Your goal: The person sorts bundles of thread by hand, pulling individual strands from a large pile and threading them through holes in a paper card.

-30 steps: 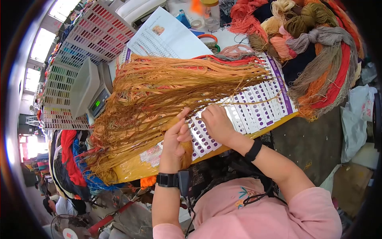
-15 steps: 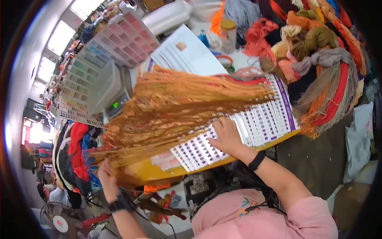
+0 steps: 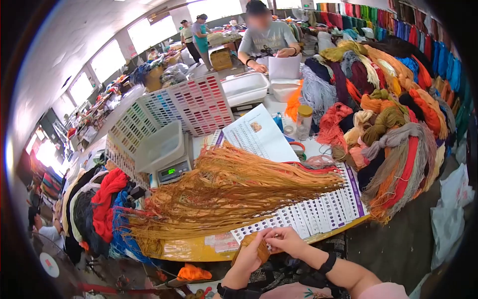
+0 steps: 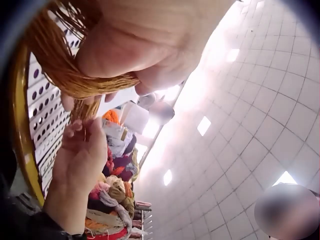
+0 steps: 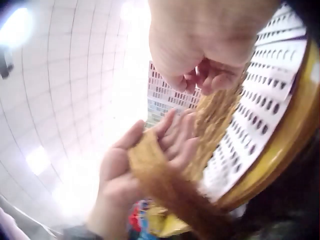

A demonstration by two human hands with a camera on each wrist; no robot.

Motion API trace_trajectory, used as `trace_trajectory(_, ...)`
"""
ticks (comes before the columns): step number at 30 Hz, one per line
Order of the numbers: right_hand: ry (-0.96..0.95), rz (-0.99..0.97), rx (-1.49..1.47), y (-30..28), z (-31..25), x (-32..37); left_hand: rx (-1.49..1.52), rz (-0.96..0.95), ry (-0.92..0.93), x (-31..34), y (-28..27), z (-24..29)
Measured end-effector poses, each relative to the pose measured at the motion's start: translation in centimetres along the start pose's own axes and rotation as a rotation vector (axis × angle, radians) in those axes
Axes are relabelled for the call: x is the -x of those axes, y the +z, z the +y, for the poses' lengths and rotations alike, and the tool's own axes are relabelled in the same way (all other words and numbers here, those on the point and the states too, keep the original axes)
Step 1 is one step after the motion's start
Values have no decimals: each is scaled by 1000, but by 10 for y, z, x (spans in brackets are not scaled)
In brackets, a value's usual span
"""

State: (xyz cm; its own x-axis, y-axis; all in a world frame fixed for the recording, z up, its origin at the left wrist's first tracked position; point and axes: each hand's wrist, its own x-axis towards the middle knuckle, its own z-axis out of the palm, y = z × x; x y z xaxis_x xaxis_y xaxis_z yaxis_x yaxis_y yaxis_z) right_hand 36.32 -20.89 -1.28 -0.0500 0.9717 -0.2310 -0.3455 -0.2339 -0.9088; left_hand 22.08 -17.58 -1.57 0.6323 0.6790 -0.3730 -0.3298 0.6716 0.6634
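Table (image 3: 194, 250) behind, L hand (image 3: 246, 258) holds brn yarn (image 5: 167, 177) (R hand (image 3: 286, 241) at it).

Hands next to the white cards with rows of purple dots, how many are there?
2: the left hand, holding a golden-brown yarn hank, and the right hand, close beside it. No other hand shows there.

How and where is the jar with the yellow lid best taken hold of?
Probably by opposite sides of the clear body of the jar, just under the lid, coming from above. It stands upright, looks round and straight-sided, and its top is uncovered. Coral yarn lies close on its right, so that side seems tighter.
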Motion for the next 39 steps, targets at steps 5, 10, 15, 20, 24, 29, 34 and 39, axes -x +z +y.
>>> trace_trajectory(5,65,-68,-68,3,5,2,86,83,83,21,9,14)
trace_trajectory(10,74,-49,-6,15,5,8,21,-53,32,15,-1,-1)
trace_trajectory(15,-11,-13,-40,9,-9,18,-77,20,146,26,15,5)
trace_trajectory(20,-37,-91,-308,4,-3,23,1,89,176,31,20,10)
trace_trajectory(24,73,-117,-366,5,-14,25,-17,31,156,30,16,14)
trace_trajectory(29,65,-127,-255,3,-9,22,31,-4,135,25,24,10)
trace_trajectory(34,17,-57,-67,15,-14,23,11,-79,77,22,27,9)
trace_trajectory(39,60,-64,-238,7,-14,24,137,-87,50,23,23,12)
